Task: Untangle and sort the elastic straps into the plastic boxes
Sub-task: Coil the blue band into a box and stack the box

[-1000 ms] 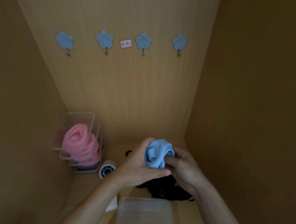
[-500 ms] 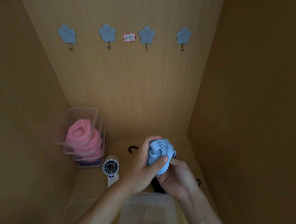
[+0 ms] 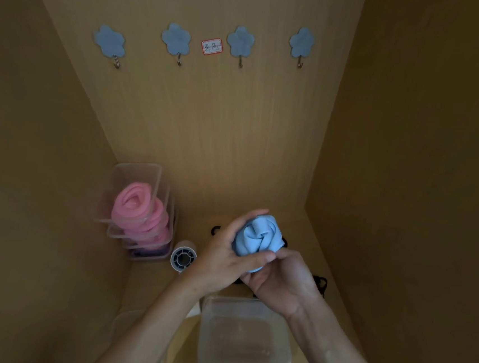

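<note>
The clear rectangular plastic box (image 3: 279,358) sits nearest the viewer on the wooden shelf floor (image 3: 152,287) and serves as reference. Left of the box, the rim of a second translucent container (image 3: 127,321) shows, partly covered by the left forearm. Both forearms pass over the box. Just beyond its far rim, the left hand (image 3: 225,256) and right hand (image 3: 281,282) meet around a light blue elastic strap (image 3: 259,236) wound into a rosette-like bundle, held in the air above the shelf floor. The left hand grips the bundle's left side, fingers curled over it and thumb pressed across its lower front. The right hand clasps the bundle from below; its fingertips are hidden. Under the hands, beyond the box, lie tangled black straps (image 3: 320,284), mostly covered. Beyond the box and to its left stands a white cylinder with a dark ribbed end (image 3: 183,257). Farther left, in the corner, stacked clear boxes (image 3: 137,171) hold coiled pink straps (image 3: 136,209), with purple material (image 3: 149,253) in the lowest one. Farthest, high on the back panel, four blue flower-shaped hooks (image 3: 176,39) hang in a row, a small red-bordered label (image 3: 212,46) between the middle two.
</note>
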`<state>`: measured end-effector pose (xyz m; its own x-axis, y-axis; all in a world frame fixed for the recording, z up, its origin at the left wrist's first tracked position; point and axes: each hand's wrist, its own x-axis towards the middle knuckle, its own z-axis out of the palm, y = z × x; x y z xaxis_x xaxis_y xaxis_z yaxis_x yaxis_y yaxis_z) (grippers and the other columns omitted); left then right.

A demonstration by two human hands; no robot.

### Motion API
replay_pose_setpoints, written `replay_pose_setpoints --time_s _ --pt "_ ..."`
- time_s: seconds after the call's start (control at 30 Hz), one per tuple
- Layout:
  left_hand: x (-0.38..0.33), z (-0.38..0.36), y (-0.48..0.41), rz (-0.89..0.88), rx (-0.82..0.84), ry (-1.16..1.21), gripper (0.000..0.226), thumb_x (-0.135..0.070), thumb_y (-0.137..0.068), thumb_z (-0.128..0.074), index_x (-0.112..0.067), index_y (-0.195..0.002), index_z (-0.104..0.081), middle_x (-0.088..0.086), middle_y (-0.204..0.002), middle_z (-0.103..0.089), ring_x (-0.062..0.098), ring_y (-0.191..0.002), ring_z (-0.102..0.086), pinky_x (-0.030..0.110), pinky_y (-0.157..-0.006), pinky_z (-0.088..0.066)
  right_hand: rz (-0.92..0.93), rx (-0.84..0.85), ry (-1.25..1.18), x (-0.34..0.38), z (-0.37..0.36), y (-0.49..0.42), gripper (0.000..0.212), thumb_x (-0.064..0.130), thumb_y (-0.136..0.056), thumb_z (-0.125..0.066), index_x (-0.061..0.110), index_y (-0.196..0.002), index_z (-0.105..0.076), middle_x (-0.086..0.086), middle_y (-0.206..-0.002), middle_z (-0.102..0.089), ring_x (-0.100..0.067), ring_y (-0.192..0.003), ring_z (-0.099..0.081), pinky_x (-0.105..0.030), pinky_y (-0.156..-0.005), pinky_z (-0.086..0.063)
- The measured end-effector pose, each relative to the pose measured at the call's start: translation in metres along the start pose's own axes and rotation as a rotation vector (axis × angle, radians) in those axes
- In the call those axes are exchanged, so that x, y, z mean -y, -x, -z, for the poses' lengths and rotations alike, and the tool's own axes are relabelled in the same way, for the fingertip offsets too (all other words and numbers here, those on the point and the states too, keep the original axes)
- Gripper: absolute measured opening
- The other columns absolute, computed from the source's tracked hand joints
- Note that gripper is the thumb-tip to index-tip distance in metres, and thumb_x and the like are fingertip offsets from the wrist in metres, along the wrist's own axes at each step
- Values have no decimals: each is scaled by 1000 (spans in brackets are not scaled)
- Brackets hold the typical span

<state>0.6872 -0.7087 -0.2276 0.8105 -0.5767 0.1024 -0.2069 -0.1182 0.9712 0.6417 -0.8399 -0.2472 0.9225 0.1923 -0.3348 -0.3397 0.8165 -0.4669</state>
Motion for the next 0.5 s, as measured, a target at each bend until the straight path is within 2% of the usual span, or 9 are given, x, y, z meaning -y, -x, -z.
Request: replay_pose_setpoints --time_s 0.1,0.17,0.27,0.33,0.4,0.5 --pt "4 5 -2 -12 -9 -132 59 -35 -82 -81 -44 -134 -54 -11 -129 -59 9 -123 -57 31 -103 -47 -21 -10 5 -1 -1 2 44 8 -95 -45 2 -137 -57 -19 -140 -58 -32 -135 -51 -39 -114 -32" --pt "3 7 -1 4 -22 -118 49 -37 -85 -78 -39 -130 -58 -13 -123 -63 6 -119 -59 26 -96 -50 -48 -26 70 0 -3 6 37 12 -93 -49 9 -127 -64 -14 -126 -66 -26 -121 -56 -35 -100 -37" --pt "0 5 4 49 -44 2 29 -28 -94 -67 -29 -122 -64 -13 -115 -70 5 -108 -66 22 -87 -53 -78 -3 181 -2 -1 9 33 18 -94 -52 14 -124 -64 -8 -116 -63 -19 -101 -58 -31 -85 -42" --pt "4 4 7 81 -83 63 22 -23 -98 -62 -27 -119 -67 -9 -114 -72 8 -106 -68 25 -89 -55 -66 1 254 -6 3 11 29 23 -95 -54 14 -121 -64 -6 -108 -63 -15 -88 -60 -28 -75 -45" --pt "11 4 11 135 -115 110 22 -22 -99 -59 -26 -119 -69 -4 -111 -74 10 -104 -69 25 -91 -55 -52 27 322 -7 11 15 30 25 -95 -56 11 -120 -65 -8 -105 -65 -16 -89 -62 -28 -75 -46" --pt "26 5 22 225 -169 149 16 -19 -99 -59 -22 -109 -71 -7 -94 -75 9 -91 -70 17 -79 -52 -41 42 469 -6 28 25 40 31 -92 -57 8 -122 -68 -13 -116 -67 -23 -100 -64 -35 -85 -45"
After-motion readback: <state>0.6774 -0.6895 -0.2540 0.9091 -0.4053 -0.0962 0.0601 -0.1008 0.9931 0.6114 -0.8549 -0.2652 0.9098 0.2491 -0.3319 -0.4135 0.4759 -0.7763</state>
